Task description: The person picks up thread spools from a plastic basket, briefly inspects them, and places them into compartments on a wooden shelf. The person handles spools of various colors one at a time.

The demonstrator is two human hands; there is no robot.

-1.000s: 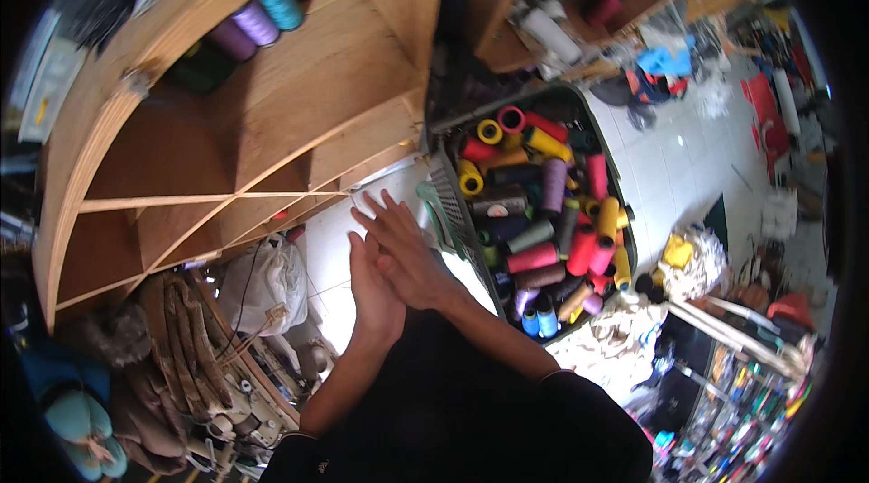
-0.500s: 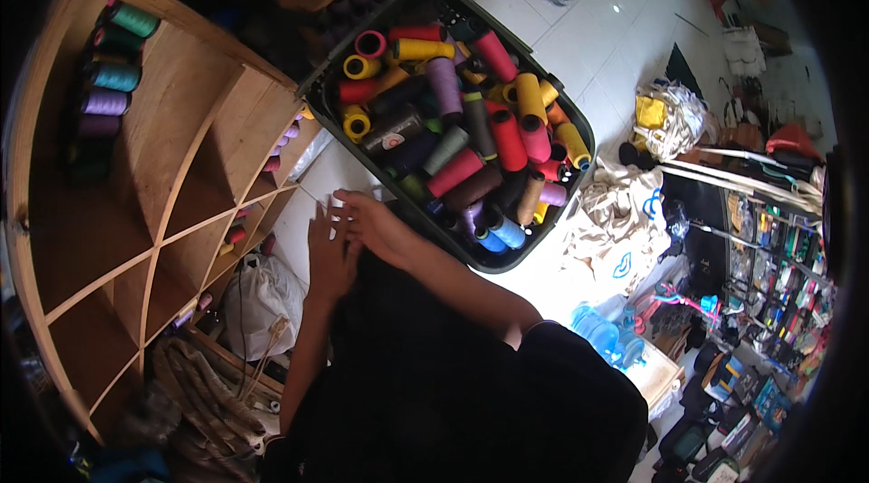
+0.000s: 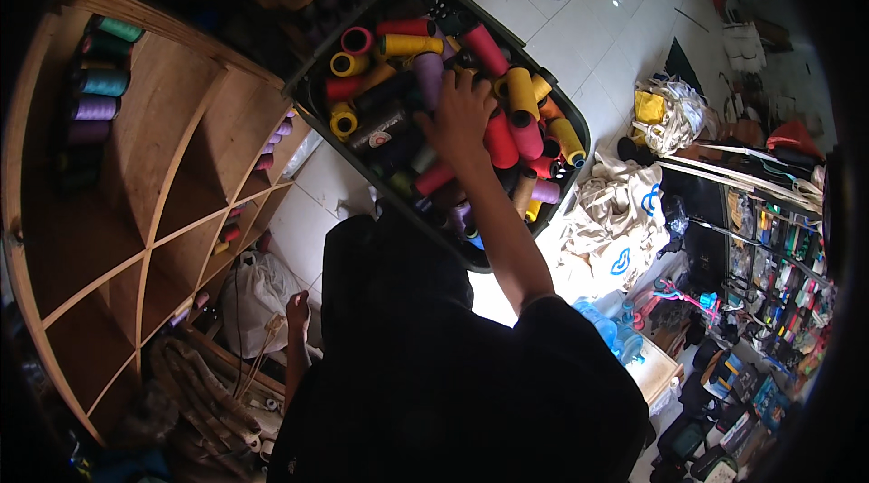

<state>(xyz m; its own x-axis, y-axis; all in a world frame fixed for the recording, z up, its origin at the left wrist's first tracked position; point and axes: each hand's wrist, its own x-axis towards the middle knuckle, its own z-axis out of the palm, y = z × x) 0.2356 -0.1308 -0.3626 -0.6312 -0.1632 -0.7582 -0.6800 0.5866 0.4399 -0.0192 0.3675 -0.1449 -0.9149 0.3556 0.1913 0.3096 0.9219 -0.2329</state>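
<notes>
A large dark bin (image 3: 348, 164) is heaped with thread cones in many colours. My right hand (image 3: 460, 116) reaches over the middle of the heap, its fingers spread and bent downward, open. Under its fingertips lies the top of the pile, beside a lilac cone (image 3: 428, 77); a red cone (image 3: 500, 141) is just right of it. Whether the fingers touch a cone cannot be made out. My left hand (image 3: 298, 311) hangs low beside my body, near a white plastic bag (image 3: 262, 297). Its fingers look partly curled and are mostly turned from view.
On the left stands a wooden shelf unit (image 3: 149, 248) with a row of cones, including a teal cone (image 3: 104, 82), in its upper compartment. Cream cloth bags (image 3: 615, 220) lie right of the bin. Blue water bottles (image 3: 615, 334) stand nearer, by a cluttered rack (image 3: 778, 275).
My hands were together left of the bin's near edge. The right hand has moved up and right over the cones; the left has dropped toward my side.
</notes>
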